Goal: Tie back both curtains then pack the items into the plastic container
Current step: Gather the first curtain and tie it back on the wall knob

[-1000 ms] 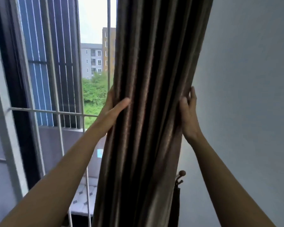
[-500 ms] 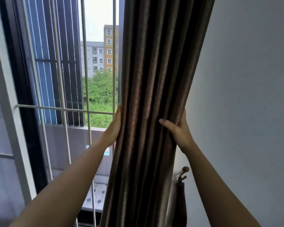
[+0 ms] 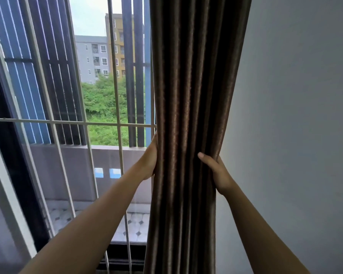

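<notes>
A dark brown curtain [image 3: 188, 95] hangs gathered into a narrow bunch beside the grey wall. My left hand [image 3: 150, 159] presses against its left edge, fingers wrapped behind the fabric. My right hand [image 3: 216, 171] clasps the right edge, thumb across the front folds. Both hands squeeze the bunch at about the same height. No tie-back, wall hook or plastic container shows in this view.
White window bars [image 3: 71, 122] and a dark window frame [image 3: 12, 155] fill the left. Behind them lie a tiled balcony floor [image 3: 135, 224], greenery and apartment blocks. A plain grey wall [image 3: 295, 115] fills the right.
Both hands slid down the curtain and squeezed it tighter toward the wall. The view shifted, and the wall hook seen earlier at the lower right is out of sight.
</notes>
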The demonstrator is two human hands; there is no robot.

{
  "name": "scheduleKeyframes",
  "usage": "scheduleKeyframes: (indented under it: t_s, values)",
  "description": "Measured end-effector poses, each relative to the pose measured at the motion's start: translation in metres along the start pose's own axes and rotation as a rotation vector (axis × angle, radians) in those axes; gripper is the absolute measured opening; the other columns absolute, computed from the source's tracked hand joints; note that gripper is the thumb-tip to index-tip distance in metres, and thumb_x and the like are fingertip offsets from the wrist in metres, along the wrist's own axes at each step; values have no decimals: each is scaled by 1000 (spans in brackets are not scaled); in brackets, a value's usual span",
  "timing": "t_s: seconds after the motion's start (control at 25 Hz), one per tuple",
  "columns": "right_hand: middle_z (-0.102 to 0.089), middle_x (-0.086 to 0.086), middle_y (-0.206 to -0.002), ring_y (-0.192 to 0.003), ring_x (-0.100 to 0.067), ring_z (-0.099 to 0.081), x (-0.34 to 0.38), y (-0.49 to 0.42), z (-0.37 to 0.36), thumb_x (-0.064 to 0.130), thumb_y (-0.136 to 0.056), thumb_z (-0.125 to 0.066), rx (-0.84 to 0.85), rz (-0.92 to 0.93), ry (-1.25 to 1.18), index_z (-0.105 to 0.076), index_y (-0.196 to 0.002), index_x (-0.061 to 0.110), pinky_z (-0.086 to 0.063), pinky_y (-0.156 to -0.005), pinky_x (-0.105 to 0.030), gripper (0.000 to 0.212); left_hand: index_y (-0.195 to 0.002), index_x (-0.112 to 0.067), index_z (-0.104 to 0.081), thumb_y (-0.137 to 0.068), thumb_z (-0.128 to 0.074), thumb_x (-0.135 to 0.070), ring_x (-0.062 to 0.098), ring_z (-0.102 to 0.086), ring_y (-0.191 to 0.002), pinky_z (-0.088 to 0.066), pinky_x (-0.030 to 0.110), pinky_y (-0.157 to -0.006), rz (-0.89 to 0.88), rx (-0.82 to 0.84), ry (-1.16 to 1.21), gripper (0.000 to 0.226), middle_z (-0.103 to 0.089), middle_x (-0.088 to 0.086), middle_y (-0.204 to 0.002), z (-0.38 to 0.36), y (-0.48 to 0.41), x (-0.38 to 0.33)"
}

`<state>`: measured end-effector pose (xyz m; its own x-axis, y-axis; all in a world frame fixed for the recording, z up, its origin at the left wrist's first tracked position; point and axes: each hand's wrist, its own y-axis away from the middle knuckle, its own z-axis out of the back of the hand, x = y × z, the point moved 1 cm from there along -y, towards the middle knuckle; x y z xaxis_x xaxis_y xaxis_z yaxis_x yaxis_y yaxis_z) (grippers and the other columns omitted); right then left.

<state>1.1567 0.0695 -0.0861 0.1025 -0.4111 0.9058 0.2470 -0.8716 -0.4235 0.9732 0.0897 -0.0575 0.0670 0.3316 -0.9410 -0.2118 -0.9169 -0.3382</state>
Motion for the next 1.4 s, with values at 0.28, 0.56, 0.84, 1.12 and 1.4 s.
scheduleKeyframes:
  t_s: [0.28, 0.56, 0.84, 1.12, 1.4]
  values:
    - [-47, 9, -137, -122, -6, -51, 16, 23, 24, 44, -78, -63, -314, 113, 332, -25, -144, 26, -42, -106, -37, 78, -137, -16, -44, -93, -6, -62, 7, -60, -110, -41, 36, -103, -21, 30, -12, 75, -67, -11, -114, -14, 13, -9]
    - [-50, 4, -126, -114, -2, -47, 59, 39, -33, 25, -88, -63, -586, 615, 801, -46, -130, 12, -39, -98, -12, 46, -131, -20, -47, -91, -51, -33, 6, -58, -83, -44, 13, -69, -343, -476, -498, 43, -63, -6, -103, -2, 30, -73]
    - [-47, -10, -139, -121, -24, -50, 14, 5, -93, 17, -91, -57, -478, 346, 951, -24, -146, 11, -38, -93, -27, 64, -111, -3, -53, -97, -37, -24, 22, -52, -74, -37, 28, -56, -140, -343, -851, 30, -57, 13, -95, 29, 10, -67]
    - [-66, -7, -119, -104, -22, -64, -77, 48, -105, 12, -94, -52, -427, 234, 896, -43, -139, 13, -41, -85, -20, 45, -80, -7, -47, -101, -29, -21, 21, -46, -62, -36, 30, -57, -52, -68, -880, 30, -51, 7, -70, 44, 24, 6]
    - [-70, -5, -113, -104, -7, -60, -112, 54, -109, 14, -87, -66, -402, 368, 744, -58, -127, 9, -35, -94, -5, 41, -85, -8, -44, -99, -30, -18, 17, -42, -60, -38, 30, -56, -46, 36, -764, 22, -45, 3, -69, 35, 25, 16]
